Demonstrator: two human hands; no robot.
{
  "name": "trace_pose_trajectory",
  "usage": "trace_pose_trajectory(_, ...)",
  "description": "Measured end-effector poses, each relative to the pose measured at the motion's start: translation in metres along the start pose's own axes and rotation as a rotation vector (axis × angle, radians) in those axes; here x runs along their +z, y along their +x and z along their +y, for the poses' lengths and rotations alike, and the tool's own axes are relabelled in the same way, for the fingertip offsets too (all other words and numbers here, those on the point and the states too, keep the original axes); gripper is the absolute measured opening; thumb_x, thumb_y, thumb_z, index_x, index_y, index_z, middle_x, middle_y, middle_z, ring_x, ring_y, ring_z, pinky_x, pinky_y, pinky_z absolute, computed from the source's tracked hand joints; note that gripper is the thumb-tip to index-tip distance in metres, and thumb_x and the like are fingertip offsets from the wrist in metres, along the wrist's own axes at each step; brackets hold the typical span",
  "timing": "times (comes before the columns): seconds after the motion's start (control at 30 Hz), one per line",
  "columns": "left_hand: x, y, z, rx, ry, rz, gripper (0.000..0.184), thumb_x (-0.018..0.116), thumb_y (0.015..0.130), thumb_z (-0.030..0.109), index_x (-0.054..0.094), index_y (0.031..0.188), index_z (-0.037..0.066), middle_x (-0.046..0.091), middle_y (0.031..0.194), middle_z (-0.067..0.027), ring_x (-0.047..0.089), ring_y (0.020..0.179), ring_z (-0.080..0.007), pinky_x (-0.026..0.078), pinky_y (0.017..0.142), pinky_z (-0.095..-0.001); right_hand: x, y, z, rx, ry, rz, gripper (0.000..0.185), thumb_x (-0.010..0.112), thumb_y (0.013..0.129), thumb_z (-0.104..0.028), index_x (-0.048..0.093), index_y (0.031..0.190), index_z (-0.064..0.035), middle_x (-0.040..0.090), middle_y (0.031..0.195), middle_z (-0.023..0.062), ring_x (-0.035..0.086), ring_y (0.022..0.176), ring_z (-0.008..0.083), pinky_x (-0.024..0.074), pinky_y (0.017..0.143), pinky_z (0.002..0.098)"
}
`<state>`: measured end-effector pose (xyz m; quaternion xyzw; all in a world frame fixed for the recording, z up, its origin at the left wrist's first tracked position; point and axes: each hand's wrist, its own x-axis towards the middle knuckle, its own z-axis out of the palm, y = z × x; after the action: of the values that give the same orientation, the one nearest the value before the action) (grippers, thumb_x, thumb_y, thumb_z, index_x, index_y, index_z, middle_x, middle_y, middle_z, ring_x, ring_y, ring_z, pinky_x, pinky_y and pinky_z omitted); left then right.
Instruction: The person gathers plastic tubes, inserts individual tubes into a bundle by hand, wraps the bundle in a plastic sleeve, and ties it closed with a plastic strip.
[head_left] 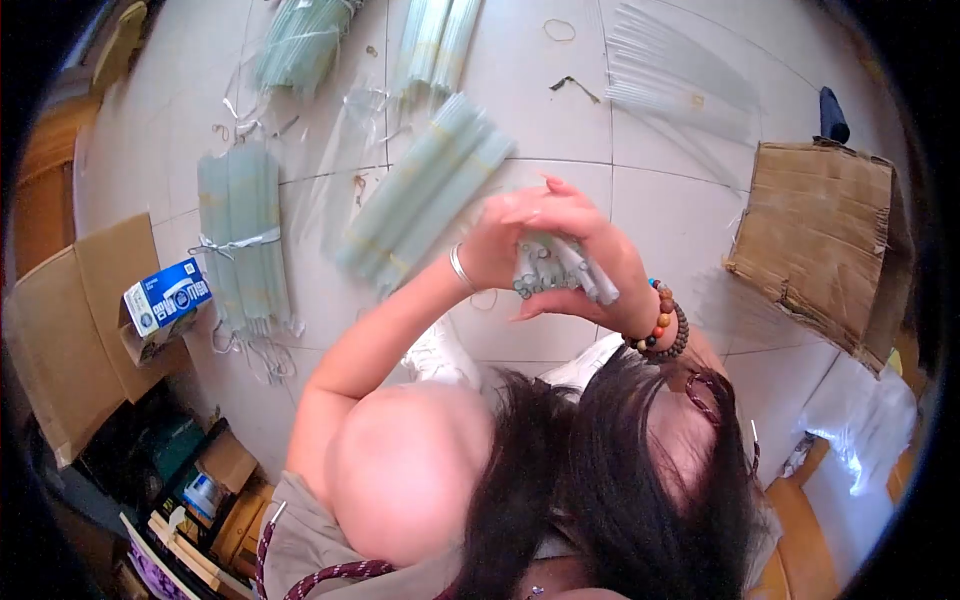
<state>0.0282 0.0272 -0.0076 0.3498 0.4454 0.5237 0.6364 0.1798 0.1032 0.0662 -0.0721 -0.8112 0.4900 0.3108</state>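
Observation:
A bundle of thin clear tubes (550, 268) is gripped between my two hands, its round open ends facing me. My right hand (605, 245) curls round the bundle from the right, thumb along the near side. From the left, my left hand (490, 235) closes against the tubes, its fingers partly overlapping the right hand's at the far side. The tubes' far ends are hidden behind the hands. Just beyond my left forearm lie pale green tube bundles (425, 195) with yellowish bands. Another bundle (240, 235), tied with a white strip, rests farther left.
More tube bundles (305, 40) (435, 45) lie at the far side of the tiled floor (560, 130). Loose clear tubes (680, 75) fan out at far right. Flattened cardboard (815, 235) stands right; a blue-and-white box (170, 300) sits by cardboard (95, 330) at left.

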Motion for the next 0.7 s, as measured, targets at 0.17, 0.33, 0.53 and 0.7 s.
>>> trace_pose_trajectory(0.17,-0.007,-0.003,-0.035,-0.104,-0.235,0.047,0.052,0.086,0.062,0.02,0.069,0.109,0.006,0.07,0.106,-0.0114,0.067,0.099,-0.0252,0.053,0.086,-0.037,0.006,0.003,-0.001,0.148,0.086,0.043,0.092,0.09,0.064,-0.04,0.043,0.136,-0.0069,0.063,0.127,0.0098,0.058,0.122,0.0265,0.0297,0.117,0.0492)
trace_pose_trajectory(0.33,-0.017,-0.007,-0.058,-0.249,-0.415,0.101,0.048,0.084,0.065,0.019,0.069,0.108,0.005,0.069,0.108,-0.0107,0.065,0.102,-0.024,0.051,0.091,-0.0359,0.008,0.002,-0.001,0.16,0.055,-0.061,0.1,0.09,0.064,-0.04,0.039,0.143,-0.0056,0.062,0.131,0.0085,0.059,0.122,0.0256,0.0297,0.115,0.049)
trace_pose_trajectory(0.53,-0.018,0.003,-0.024,0.419,0.404,-0.071,0.025,0.074,0.075,0.008,0.07,0.099,0.006,0.07,0.1,-0.0078,0.066,0.097,-0.0237,0.05,0.092,-0.0359,0.002,0.003,-0.001,0.212,0.151,-0.062,0.105,0.092,0.062,-0.035,0.039,0.146,-0.0034,0.059,0.136,0.0102,0.059,0.122,0.0254,0.033,0.113,0.0453)
trace_pose_trajectory(0.7,-0.015,0.011,-0.023,0.54,0.453,-0.051,0.025,0.075,0.074,0.011,0.069,0.098,0.007,0.069,0.095,-0.0079,0.067,0.092,-0.0255,0.052,0.087,-0.0368,-0.013,0.006,-0.008,0.172,0.155,-0.055,0.101,0.093,0.061,-0.03,0.044,0.144,-0.0014,0.056,0.139,0.0126,0.059,0.12,0.0262,0.0424,0.105,0.04)
